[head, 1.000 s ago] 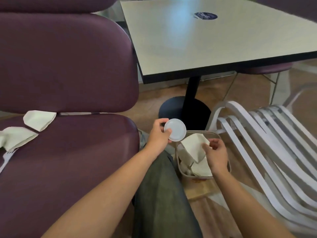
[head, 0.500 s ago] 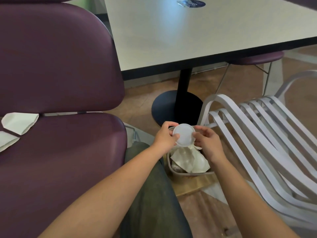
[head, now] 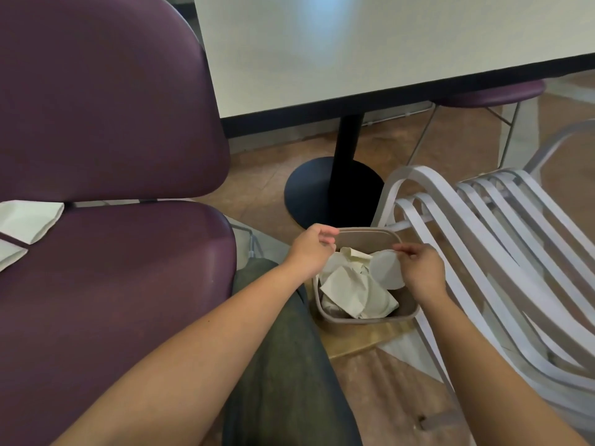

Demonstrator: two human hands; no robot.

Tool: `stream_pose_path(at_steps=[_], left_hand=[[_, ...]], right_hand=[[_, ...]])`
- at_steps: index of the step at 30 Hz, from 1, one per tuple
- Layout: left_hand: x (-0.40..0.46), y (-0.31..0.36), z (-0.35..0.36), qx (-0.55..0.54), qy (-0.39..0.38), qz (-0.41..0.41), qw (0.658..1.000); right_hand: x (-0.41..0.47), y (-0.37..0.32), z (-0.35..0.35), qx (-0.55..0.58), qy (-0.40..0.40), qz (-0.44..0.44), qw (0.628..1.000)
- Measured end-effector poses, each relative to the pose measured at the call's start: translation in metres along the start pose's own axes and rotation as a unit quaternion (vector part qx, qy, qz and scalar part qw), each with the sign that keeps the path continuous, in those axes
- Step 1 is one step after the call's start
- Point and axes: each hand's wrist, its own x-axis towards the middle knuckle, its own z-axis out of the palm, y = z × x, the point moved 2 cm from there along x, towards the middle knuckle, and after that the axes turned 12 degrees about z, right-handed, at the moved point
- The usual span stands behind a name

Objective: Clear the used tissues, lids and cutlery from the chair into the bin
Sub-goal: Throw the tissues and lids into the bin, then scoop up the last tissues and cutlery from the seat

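Chair: plain dark purple upholstery. Tissues on the chair: off-white. Bin: taupe-grey, holding cream tissues and a translucent white lid. Table: pale cream top, black edge, black pedestal. Slatted chair: light grey. Stool: purple seat. Floor: brown. Trouser leg: dark grey-green.

Two bare forearms reach forward and down from the bottom of the view, converging toward the middle. The left hand is at the end of a nearly straight arm, back of the hand facing up, its fingers loosely curled with the thumb extended forward, gripping nothing. The right hand lies just beside it, slightly lower, wrist bent downward, fingertips drawn together. Whether they pinch something cannot be told. The two hands are apart, not touching.
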Motion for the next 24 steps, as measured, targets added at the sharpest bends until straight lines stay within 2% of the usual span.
stream_pose_path(at_steps=[5, 9, 13, 16, 20, 24], left_hand=[[-0.002, -0.002, -0.008, -0.005, 0.015, 0.009, 1.000], [-0.005, -0.001, -0.034, -0.006, 0.056, 0.027, 0.998], [-0.013, -0.011, -0.084, 0.011, 0.110, 0.026, 0.993], [-0.027, -0.026, -0.127, 0.032, 0.160, 0.014, 0.987], [-0.055, -0.048, -0.189, 0.059, 0.233, -0.011, 0.971], [-0.086, -0.068, -0.240, 0.072, 0.279, -0.040, 0.957]], right_hand=[[-0.004, -0.016, 0.020, -0.118, -0.049, -0.053, 0.990], [-0.026, -0.049, 0.046, -0.080, -0.089, -0.061, 0.991], [-0.065, -0.097, 0.083, -0.073, -0.152, -0.126, 0.978], [-0.091, -0.131, 0.113, -0.083, -0.184, -0.182, 0.962], [-0.132, -0.168, 0.158, -0.079, -0.239, -0.213, 0.944], [-0.170, -0.196, 0.205, -0.106, -0.258, -0.248, 0.928]])
